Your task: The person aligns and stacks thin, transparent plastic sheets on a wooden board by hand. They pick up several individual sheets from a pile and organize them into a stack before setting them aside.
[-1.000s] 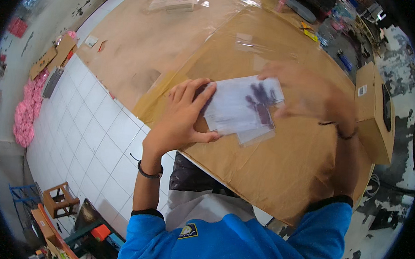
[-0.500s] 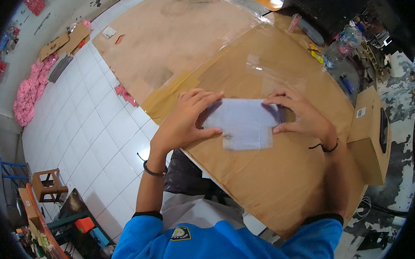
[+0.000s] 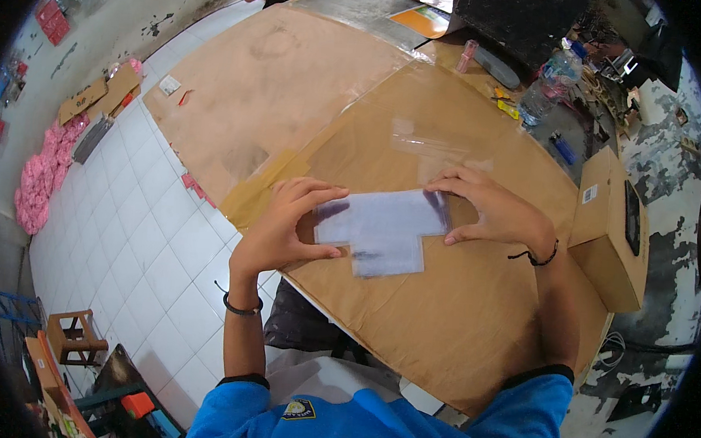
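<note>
A stack of clear plastic sheets [image 3: 390,221] lies flat on brown paper [image 3: 456,320] covering the table, well to the left of the cardboard box [image 3: 611,233]. The sheets look pale, bluish-white and see-through, with a glossy edge. A wide oblong runs crosswise and a narrower piece juts from its near side, making a rough T; a dark patch shades the wide piece's left end.

The left hand [image 3: 275,223], at the end farther from the box, has its thumb apart from the fingers, the sheets' corner between them. The right hand [image 3: 501,215], at the end nearer the box, curves around that end likewise, thumb and fingers apart. How hard either presses, I cannot tell.

The paper is creased, and beyond the sheets, left of the box, lie thin pieces of clear film [image 3: 430,144]. A plastic bottle [image 3: 543,98] stands beyond the box. Far to the box's left spread white floor tiles [image 3: 148,232], with a pink heap [image 3: 44,171] and a brown stool [image 3: 75,335] on them.
</note>
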Demonstrator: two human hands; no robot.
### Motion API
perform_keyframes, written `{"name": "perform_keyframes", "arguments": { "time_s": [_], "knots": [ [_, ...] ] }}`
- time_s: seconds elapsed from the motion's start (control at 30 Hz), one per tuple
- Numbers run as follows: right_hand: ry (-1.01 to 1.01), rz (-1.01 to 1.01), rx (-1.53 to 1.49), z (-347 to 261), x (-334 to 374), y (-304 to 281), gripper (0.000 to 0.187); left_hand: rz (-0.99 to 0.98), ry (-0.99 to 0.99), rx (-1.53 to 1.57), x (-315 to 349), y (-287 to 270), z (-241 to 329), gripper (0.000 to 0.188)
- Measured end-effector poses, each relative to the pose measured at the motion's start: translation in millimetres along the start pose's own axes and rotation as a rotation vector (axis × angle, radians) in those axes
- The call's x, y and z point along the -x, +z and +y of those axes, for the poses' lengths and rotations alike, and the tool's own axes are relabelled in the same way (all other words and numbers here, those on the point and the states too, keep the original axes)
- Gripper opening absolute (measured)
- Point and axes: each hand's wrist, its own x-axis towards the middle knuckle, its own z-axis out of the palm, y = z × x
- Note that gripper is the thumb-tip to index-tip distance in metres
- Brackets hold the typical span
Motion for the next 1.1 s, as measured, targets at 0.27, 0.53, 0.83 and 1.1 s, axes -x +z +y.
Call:
{"name": "perform_keyframes", "arguments": {
  "time_s": [0.27,0.53,0.83,1.1],
  "knots": [
    [0.018,-0.024,-0.095,-3,-3,8,0.069,-0.004,-0.010,-0.006,-2,2,0,0.065],
    [-0.002,0.002,0.000,-7,-2,16,0.066,0.000,-0.010,-0.073,-3,5,6,0.066],
    [0.032,0.013,0.210,-18,-2,19,0.069,0.029,-0.072,-0.078,-3,7,11,0.081],
    [-0.017,0.052,0.179,-15,-9,25,0.069,0.018,-0.002,-0.072,-6,8,12,0.071]
  ]
}}
